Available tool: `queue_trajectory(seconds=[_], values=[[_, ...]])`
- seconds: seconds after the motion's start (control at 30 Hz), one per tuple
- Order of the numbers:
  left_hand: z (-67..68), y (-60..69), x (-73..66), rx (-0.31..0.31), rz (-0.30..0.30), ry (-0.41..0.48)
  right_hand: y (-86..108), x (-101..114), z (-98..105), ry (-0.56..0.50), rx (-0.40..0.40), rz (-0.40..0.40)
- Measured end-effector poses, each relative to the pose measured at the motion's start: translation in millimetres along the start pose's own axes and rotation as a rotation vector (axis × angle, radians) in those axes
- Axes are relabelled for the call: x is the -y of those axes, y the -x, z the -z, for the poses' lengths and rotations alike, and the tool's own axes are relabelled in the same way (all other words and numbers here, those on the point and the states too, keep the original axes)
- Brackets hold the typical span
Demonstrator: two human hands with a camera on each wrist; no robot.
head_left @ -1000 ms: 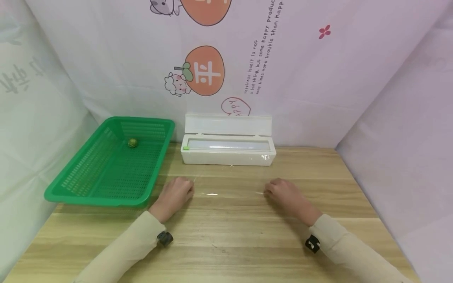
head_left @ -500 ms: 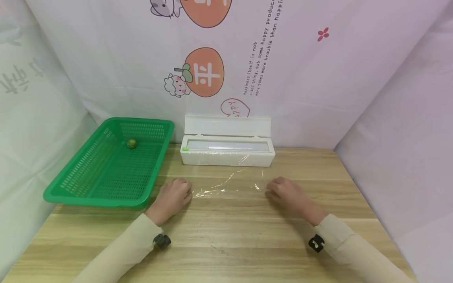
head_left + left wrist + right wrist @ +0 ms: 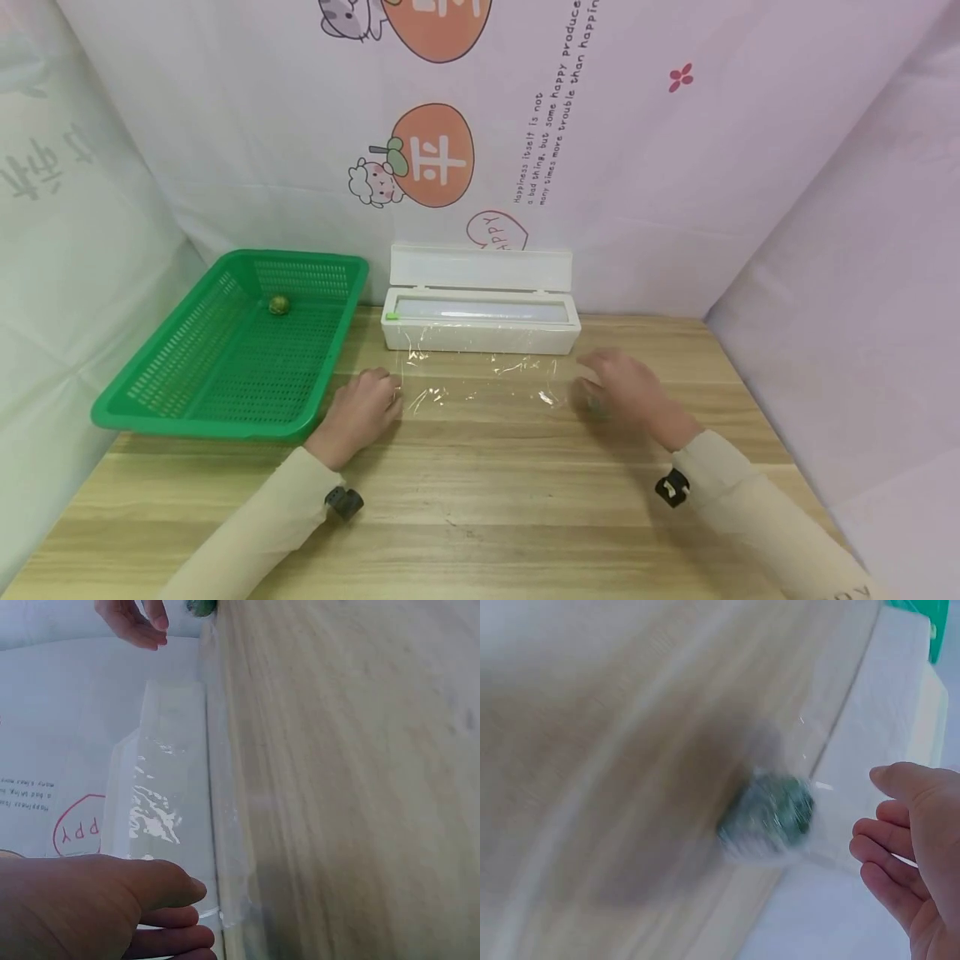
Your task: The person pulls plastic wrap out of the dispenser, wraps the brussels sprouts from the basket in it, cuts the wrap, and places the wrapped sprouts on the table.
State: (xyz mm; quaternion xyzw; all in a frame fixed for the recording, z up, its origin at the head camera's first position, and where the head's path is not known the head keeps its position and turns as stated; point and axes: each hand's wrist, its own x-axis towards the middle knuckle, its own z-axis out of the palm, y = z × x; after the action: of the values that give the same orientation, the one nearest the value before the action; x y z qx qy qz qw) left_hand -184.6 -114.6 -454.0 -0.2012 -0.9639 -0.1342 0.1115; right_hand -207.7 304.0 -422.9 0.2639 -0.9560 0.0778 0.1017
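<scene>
Held right hand (image 3: pixel 628 390) with parted, empty fingers (image 3: pixel 885 836) near green bundle (image 3: pixel 769 814), and left hand (image 3: pixel 362 408) by left edge of clear film (image 3: pixel 480 385), perhaps for steadying (could not tell if pinching).

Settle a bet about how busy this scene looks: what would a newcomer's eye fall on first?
Probably the bright green basket on the left of the table, with one small round thing toward its back. Next come the orange prints on the back cloth, above a white box with its lid up and clear film spread in front. The right-wrist view adds a shiny green bundle near the right hand.
</scene>
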Motion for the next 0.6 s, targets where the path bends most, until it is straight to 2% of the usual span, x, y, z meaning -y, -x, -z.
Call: queue_trajectory(seconds=[0.17, 0.27, 0.47, 0.6], values=[[10.4, 0.5, -7.2, -0.019, -0.008, 0.015, -14.0, -12, 9, -0.006, 0.058, -0.103], [25.4, 0.3, -13.5, -0.031, -0.031, 0.022, -21.2, -19, 12, -0.030, 0.086, -0.134], [63.0, -2.4, -17.0, -0.050, -0.091, -0.024, -35.1, -32, 14, -0.075, 0.117, -0.100], [85.5, -7.1, -8.0, -0.031, -0.078, -0.043, -42.1, -40, 13, -0.089, 0.162, -0.090]])
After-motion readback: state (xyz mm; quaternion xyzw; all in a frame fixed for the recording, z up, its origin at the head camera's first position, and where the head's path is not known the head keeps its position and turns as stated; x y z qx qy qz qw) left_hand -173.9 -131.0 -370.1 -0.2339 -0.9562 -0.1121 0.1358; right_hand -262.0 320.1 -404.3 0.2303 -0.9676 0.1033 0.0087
